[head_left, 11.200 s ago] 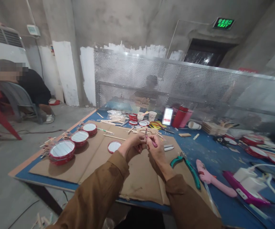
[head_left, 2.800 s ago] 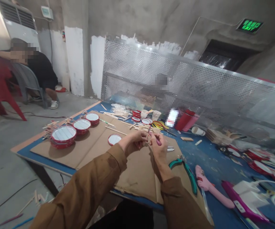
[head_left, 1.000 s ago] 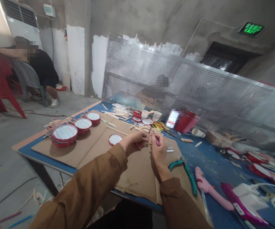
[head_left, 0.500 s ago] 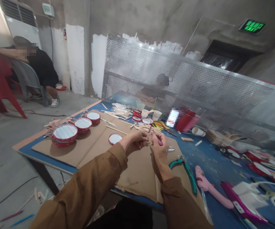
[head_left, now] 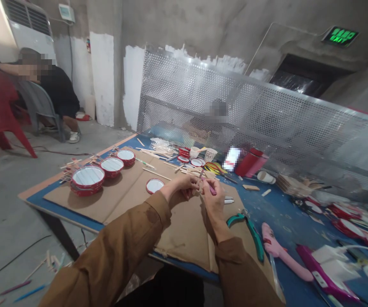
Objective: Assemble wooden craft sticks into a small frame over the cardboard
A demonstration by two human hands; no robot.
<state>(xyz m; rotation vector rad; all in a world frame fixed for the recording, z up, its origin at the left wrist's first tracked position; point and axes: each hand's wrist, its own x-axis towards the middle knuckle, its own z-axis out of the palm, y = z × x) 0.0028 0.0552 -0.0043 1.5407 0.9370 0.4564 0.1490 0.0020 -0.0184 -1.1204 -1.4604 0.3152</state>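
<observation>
Above the brown cardboard (head_left: 180,238), my left hand (head_left: 185,186) pinches a small, thin wooden piece, its fingertips nearly touching those of my right hand. My right hand (head_left: 214,198) is closed around a pink-purple tool (head_left: 213,190), whose tip meets the wooden piece. Fine details between the fingertips are too small to tell. Just left of my left hand, a round red-rimmed white disc (head_left: 154,185) lies on the cardboard. Teal-handled pliers (head_left: 252,234) lie right of my right wrist.
Red-rimmed drum-like pieces (head_left: 87,180) stand at the left. Thin sticks (head_left: 158,152), a lit phone (head_left: 231,159) and a red bottle (head_left: 249,162) are at the back. A pink glue gun (head_left: 283,256) and a purple power strip (head_left: 324,277) lie right. A person sits beyond, upper left.
My right hand has shifted very slightly left, closer to my left hand. The whole view has moved slightly, and the objects on the table stay in place.
</observation>
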